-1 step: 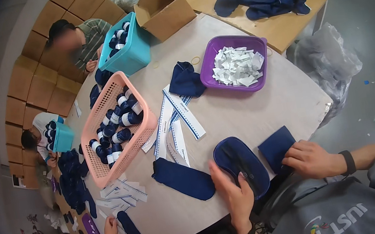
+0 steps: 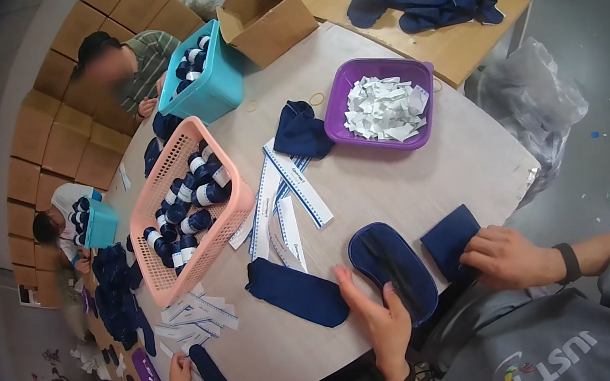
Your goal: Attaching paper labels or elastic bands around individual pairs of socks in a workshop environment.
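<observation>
Navy cloth piece (image 2: 449, 239), folded into a flat, roughly square shape with straight sides, smooth and evenly dark, lying askew on the pale bench (image 2: 393, 188) near its front edge. At its lower right corner, the right hand (image 2: 502, 258), fingers bent and bunched over the cloth; cannot tell whether pinching, with the thumb hidden. Just left of the cloth, a navy oval item (image 2: 390, 253) with rounded ends, a bluer rim and a darker, streaked centre. Along its left side, the left hand (image 2: 382, 321), thumb spread well away from the straightened fingers. Farther left, a longer navy cloth tube (image 2: 296, 292), flat and round-ended. Beyond, a purple basin (image 2: 334, 123) of white slips (image 2: 384, 108).
</observation>
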Motion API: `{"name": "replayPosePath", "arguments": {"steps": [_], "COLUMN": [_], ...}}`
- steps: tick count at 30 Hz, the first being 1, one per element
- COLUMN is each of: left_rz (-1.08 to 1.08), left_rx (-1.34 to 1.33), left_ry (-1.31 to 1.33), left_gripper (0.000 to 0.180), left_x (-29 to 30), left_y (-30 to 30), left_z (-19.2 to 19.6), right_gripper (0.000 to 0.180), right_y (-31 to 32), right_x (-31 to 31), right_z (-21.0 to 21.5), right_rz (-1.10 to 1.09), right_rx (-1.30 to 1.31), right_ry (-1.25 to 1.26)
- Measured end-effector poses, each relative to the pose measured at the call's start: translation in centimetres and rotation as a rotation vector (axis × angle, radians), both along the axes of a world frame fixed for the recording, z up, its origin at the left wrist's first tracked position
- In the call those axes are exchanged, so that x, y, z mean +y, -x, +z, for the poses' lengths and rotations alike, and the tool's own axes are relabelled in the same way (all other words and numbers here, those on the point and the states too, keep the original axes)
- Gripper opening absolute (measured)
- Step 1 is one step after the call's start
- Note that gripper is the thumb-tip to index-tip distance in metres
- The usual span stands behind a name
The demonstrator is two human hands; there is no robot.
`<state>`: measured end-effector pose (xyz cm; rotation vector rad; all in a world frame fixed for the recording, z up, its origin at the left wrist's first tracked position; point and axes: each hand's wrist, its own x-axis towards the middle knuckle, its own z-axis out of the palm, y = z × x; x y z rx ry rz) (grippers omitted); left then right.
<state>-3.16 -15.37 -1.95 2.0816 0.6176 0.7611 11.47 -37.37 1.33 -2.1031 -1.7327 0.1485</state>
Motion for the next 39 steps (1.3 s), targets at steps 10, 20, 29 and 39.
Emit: {"name": "replayPosePath", "arguments": {"steps": [10, 20, 29, 39], "left_rz": [0.214, 0.127, -0.274, -0.247], "left_rx": [-0.074, 0.098, 0.215, 0.244], "left_ry": [0.271, 0.015, -0.323, -0.267], "left_gripper": [0.033, 0.029, 0.033, 0.049], "left_x": [-2.2, -2.6, 0.8, 0.9], "left_y": [1.6, 0.9, 2.2, 2.0], "left_z": [-0.2, 0.0, 0.6, 0.6], "right_gripper": [0.053, 0.034, 0.046, 0.030], "right_y": [-1.6, 0.4, -1.2, -3.4], "right_x": [3.9, 7.4, 7.4, 6.3], "right_z": [4.1, -1.1, -0.9, 0.4], "right_rz": [-0.357, -0.027, -0.045, -0.443], "right_rx": [0.113, 0.021, 0.244, 0.861], "right_ry": [-0.424, -0.192, -0.171, -0.283]}}
